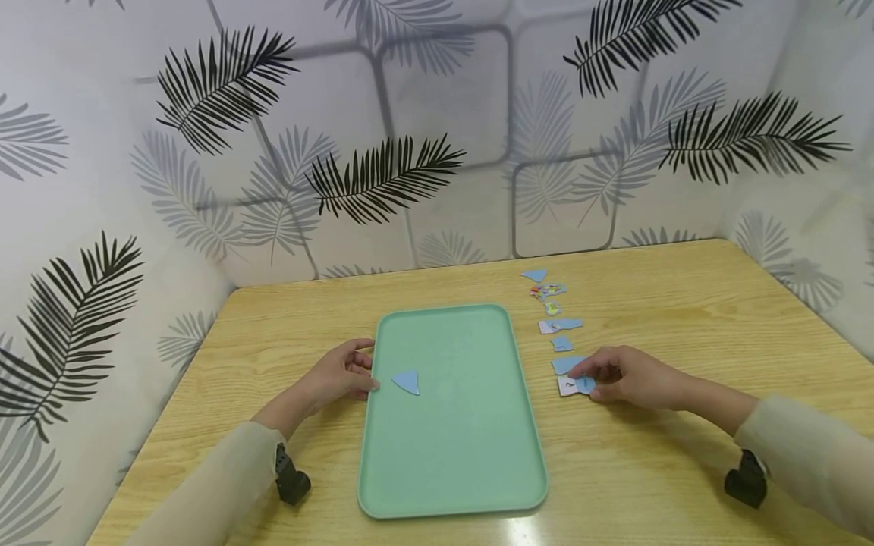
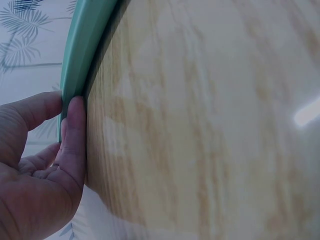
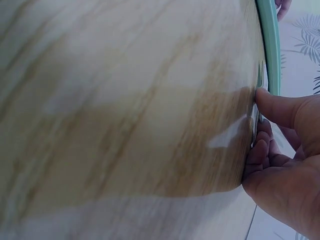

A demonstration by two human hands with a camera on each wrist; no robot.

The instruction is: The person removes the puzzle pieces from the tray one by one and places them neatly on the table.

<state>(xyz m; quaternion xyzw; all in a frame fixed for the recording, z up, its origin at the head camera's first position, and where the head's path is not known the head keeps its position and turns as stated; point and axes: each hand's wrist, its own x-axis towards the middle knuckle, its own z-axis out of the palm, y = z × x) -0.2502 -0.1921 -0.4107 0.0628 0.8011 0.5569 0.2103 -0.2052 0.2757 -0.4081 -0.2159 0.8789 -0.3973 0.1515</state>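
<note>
A green tray (image 1: 451,447) lies on the wooden table with a blue puzzle piece (image 1: 407,381) in its left half. My left hand (image 1: 339,373) holds the tray's left rim; the left wrist view shows fingertips (image 2: 74,112) against the outer side. To the right of the tray, my right hand (image 1: 631,377) pinches a white-and-blue puzzle piece (image 1: 568,385) at its right end, low at the table. Just beyond it lies a plain blue piece (image 1: 565,365). In the right wrist view the thumb and curled fingers (image 3: 260,152) reach the tabletop, mostly hiding the piece.
Several more pieces run in a column toward the wall: a small blue one (image 1: 563,343), a long white-and-blue one (image 1: 560,325), a small yellow-printed one (image 1: 552,308), a colourful one (image 1: 548,290) and a blue triangle (image 1: 536,274). Leaf-patterned covering (image 1: 451,205) stands behind the table (image 1: 683,318).
</note>
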